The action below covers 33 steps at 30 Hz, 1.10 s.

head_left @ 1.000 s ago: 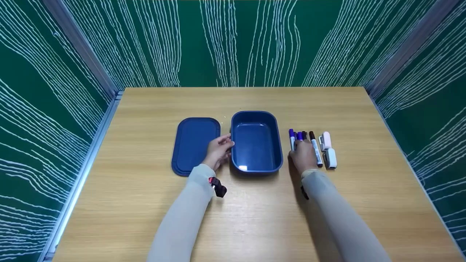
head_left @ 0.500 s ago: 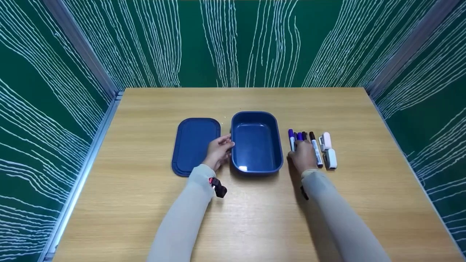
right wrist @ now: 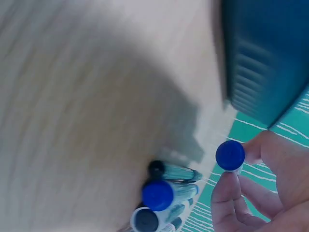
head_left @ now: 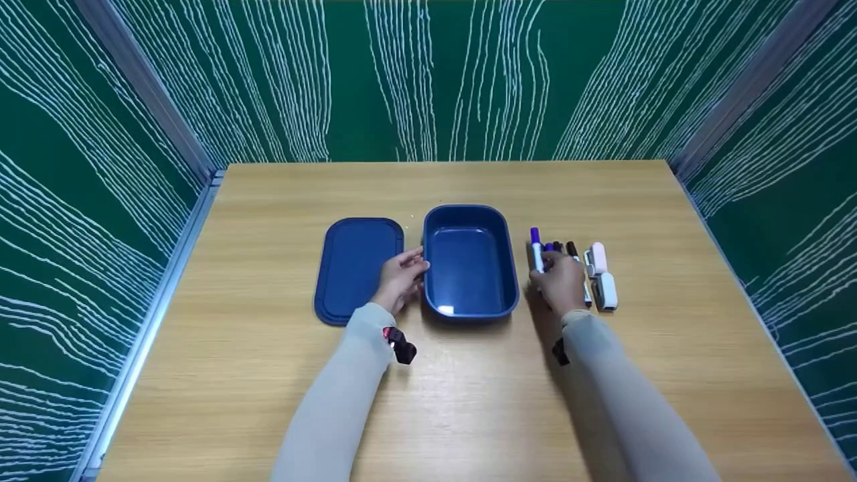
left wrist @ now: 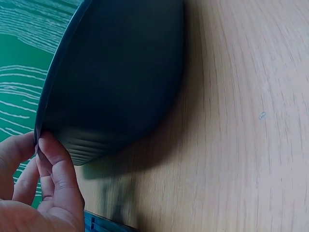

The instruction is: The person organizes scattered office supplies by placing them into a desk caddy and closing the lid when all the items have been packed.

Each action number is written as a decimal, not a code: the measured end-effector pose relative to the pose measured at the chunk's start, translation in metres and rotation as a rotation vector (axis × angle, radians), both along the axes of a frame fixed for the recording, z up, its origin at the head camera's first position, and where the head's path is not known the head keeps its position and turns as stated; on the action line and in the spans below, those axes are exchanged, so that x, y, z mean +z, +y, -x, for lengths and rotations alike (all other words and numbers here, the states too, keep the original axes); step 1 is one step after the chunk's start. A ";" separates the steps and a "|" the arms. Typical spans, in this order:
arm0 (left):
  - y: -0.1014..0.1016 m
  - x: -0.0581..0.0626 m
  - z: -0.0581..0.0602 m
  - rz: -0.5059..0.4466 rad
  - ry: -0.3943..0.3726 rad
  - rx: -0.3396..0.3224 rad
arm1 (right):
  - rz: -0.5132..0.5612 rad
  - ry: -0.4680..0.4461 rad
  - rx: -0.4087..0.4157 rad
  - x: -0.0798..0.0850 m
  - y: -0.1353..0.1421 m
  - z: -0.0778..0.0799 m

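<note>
My left hand (head_left: pixel 402 280) pinches the left rim of an open, deep blue plastic box (head_left: pixel 471 268); in the left wrist view, thumb and fingers meet on the lip of the box wall (left wrist: pixel 116 72). To the right of the box, my right hand (head_left: pixel 563 281) holds a white marker with a purple-blue cap (head_left: pixel 535 242) between thumb and fingers. The right wrist view shows the marker's round blue end (right wrist: pixel 230 155) apart from the other markers (right wrist: pixel 158 195). Those lie side by side on the table, partly hidden by the right hand in the head view.
A blue lid (head_left: pixel 358 271) lies flat left of the box. Right of the markers lie two small rounded stapler-like items, one pink (head_left: pixel 597 258) and one white (head_left: pixel 607 291). Green walls with white wavy lines stand around the wooden table (head_left: pixel 442 415).
My right hand has pinched the leftmost purple-capped marker and shifted it slightly up and away from the others. The left hand keeps its hold on the box rim.
</note>
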State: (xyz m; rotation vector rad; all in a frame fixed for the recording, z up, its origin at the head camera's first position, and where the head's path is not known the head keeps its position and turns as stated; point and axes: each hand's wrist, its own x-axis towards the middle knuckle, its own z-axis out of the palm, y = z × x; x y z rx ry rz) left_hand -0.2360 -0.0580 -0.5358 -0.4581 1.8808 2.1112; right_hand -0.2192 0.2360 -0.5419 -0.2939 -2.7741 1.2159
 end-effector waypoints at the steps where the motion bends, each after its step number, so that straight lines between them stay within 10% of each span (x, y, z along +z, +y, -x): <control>1: 0.000 0.000 0.000 -0.004 0.000 0.003 | 0.039 -0.012 -0.009 0.002 -0.001 0.000; 33: 0.001 0.002 -0.001 -0.035 0.019 0.011 | 0.581 -0.097 -0.003 0.036 -0.040 -0.002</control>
